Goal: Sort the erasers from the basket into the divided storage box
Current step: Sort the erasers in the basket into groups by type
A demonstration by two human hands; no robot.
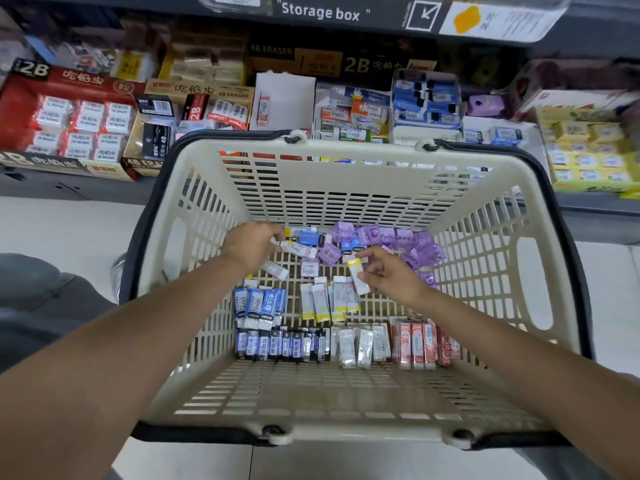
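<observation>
A cream plastic basket [346, 403] fills the middle of the view, and both my hands are inside it. Grouped on its floor are blue-sleeved erasers [259, 303], dark blue ones [280, 344], white-and-yellow ones [322, 301], clear-wrapped white ones [360, 344], red ones [422, 344] and purple cases [398, 240]. My right hand [388, 275] pinches a white-and-yellow eraser [357, 278]. Over at the far left of the floor, my left hand [252, 247] closes its fingertips on a small white eraser [294, 247]. The divided storage box [388, 109] lies on the shelf behind the basket.
The shelf behind holds cartons of erasers: red 2B boxes [69, 116] at left, a 4B eraser carton [194, 109], blue packs [426, 98] and yellow boxes [585, 150] at right. A shelf rail labelled "Storage box" [322, 12] runs overhead. Pale floor tiles surround the basket.
</observation>
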